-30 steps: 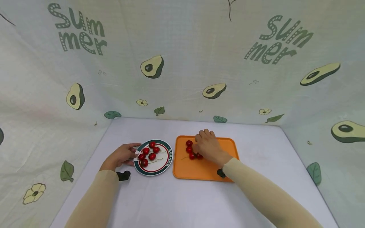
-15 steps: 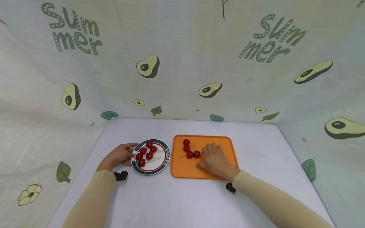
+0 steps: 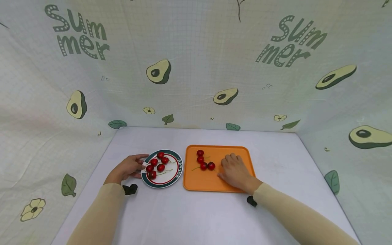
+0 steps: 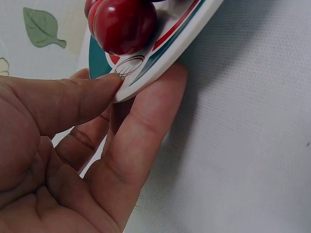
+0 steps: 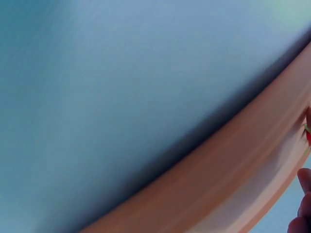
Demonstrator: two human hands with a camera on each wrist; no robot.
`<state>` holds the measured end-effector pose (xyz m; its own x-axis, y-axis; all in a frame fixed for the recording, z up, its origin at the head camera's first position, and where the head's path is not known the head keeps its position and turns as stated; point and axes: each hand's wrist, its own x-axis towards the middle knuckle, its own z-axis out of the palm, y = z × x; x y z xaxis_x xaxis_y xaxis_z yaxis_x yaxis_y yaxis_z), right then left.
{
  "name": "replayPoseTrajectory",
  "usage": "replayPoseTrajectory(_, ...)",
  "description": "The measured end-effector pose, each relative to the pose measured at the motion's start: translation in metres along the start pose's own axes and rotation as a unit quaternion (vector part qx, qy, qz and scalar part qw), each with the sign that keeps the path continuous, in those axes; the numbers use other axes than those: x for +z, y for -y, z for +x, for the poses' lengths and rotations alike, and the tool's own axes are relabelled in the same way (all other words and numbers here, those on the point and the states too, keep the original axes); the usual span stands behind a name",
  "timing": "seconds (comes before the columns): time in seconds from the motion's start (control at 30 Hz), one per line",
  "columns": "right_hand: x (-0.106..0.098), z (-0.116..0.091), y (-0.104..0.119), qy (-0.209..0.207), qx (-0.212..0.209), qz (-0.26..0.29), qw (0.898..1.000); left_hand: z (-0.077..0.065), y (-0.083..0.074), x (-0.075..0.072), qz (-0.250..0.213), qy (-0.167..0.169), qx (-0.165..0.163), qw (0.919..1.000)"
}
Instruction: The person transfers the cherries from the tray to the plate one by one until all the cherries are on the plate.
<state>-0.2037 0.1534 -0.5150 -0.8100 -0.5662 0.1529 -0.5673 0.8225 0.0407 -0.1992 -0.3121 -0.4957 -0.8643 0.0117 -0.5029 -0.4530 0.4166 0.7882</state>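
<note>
My left hand (image 3: 125, 168) pinches the left rim of a white plate (image 3: 162, 182) with a green and red border. In the left wrist view the thumb (image 4: 82, 99) lies on top of the rim and fingers (image 4: 155, 107) reach beneath it. Several red cherries with stems (image 3: 160, 167) lie on the plate. My right hand (image 3: 237, 173) is over the right half of an orange tray (image 3: 196, 182), back upward, fingers loosely bent. Several cherries (image 3: 203, 166) form an L on the tray's left half, just left of that hand. Only some fingertips (image 5: 305, 213) show at the right wrist view's edge.
Plate and tray sit side by side on a white-covered table (image 3: 171, 217), with a narrow gap between them. A printed cloth (image 3: 196, 68) with avocados and leaves hangs behind and along both sides. Black wrist cameras (image 3: 130, 189) are strapped to both wrists.
The right hand has drawn back from the cherries, toward the tray's right front, uncovering the cherry at the L's corner end. The left hand still holds the plate; the head view shifted slightly.
</note>
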Motion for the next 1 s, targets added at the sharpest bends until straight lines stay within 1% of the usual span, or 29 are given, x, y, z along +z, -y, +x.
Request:
replayPoseTrajectory(0.23,-0.001,-0.001,-0.006,-0.007,-0.023,0.007,1.0,0.002,0.0,0.0,0.003,-0.001,-0.002,1.0)
replayPoseTrajectory(0.53,0.001,0.001,-0.004,-0.017,-0.036,0.021,0.999,0.002,0.0,0.0,0.001,0.002,-0.005,1.0)
replayPoseTrajectory(0.67,0.003,0.002,-0.004,-0.024,-0.035,0.025,0.999,0.001,0.001,0.0,0.001,0.001,-0.005,1.0)
replayPoseTrajectory(0.83,0.007,0.002,-0.003,-0.024,-0.024,0.025,0.999,0.002,0.001,-0.001,-0.001,0.003,0.001,1.0)
replayPoseTrajectory(1.0,0.01,0.002,-0.003,-0.038,-0.018,0.033,0.999,0.002,0.0,-0.001,0.0,0.002,0.001,1.0)
